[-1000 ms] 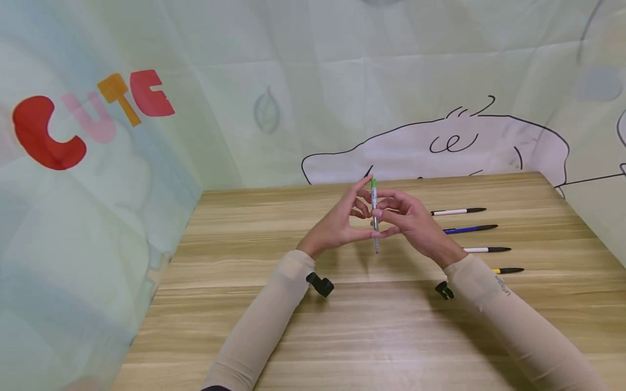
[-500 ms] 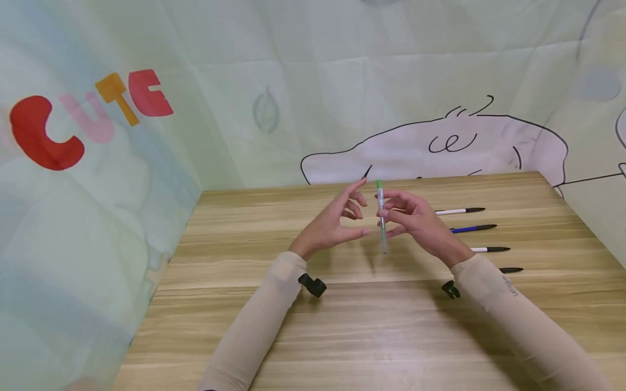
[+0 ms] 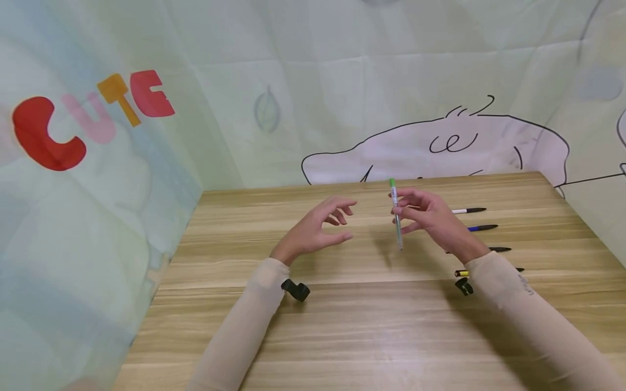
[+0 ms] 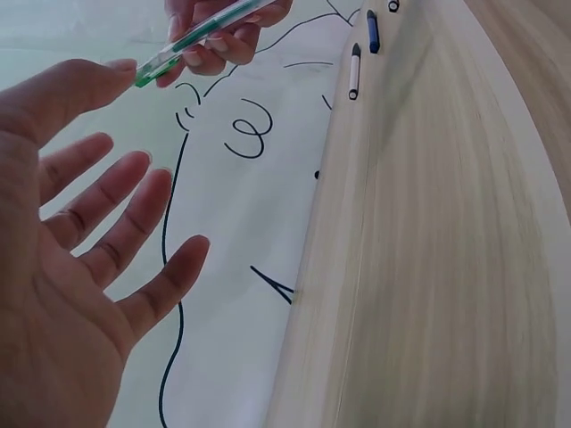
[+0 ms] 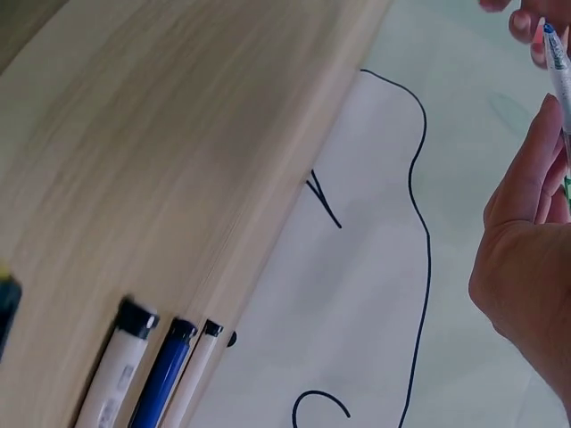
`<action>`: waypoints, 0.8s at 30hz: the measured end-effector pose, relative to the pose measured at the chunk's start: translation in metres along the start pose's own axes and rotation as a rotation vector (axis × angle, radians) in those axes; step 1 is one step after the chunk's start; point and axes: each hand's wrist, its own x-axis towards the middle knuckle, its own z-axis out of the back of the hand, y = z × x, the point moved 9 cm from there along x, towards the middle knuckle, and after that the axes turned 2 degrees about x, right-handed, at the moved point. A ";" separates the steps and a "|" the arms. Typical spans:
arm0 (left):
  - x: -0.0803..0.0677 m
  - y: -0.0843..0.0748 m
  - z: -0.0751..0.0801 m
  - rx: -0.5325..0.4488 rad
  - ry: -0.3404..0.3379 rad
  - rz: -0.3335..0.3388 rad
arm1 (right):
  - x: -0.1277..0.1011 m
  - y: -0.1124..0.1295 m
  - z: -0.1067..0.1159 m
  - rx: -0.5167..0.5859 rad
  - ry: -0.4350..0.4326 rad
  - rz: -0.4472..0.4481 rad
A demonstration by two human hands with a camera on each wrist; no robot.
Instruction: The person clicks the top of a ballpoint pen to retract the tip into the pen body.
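My right hand [image 3: 420, 214] pinches a clear pen with a green cap [image 3: 396, 214], holding it nearly upright above the wooden table [image 3: 342, 315]. The same pen [image 4: 201, 36] shows in the left wrist view, and its tip [image 5: 558, 58] in the right wrist view. My left hand [image 3: 320, 228] hovers a little to the left of the pen, empty, fingers loosely spread [image 4: 107, 232]. A gap of table separates the two hands.
Several pens lie in a row at the table's right: a white one [image 3: 468, 210], a blue one [image 3: 481, 227], another black-tipped one [image 3: 499, 249] and a yellow one [image 3: 462, 273] by my right sleeve. Printed cloth walls the table's back and left.
My left hand has let go of the pen and drawn back to the left. My right hand has carried the pen to the right, covering more of the pens on the table.
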 end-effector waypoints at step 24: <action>-0.042 0.007 0.016 0.020 0.051 0.041 | 0.000 -0.001 0.056 -0.183 -0.021 -0.086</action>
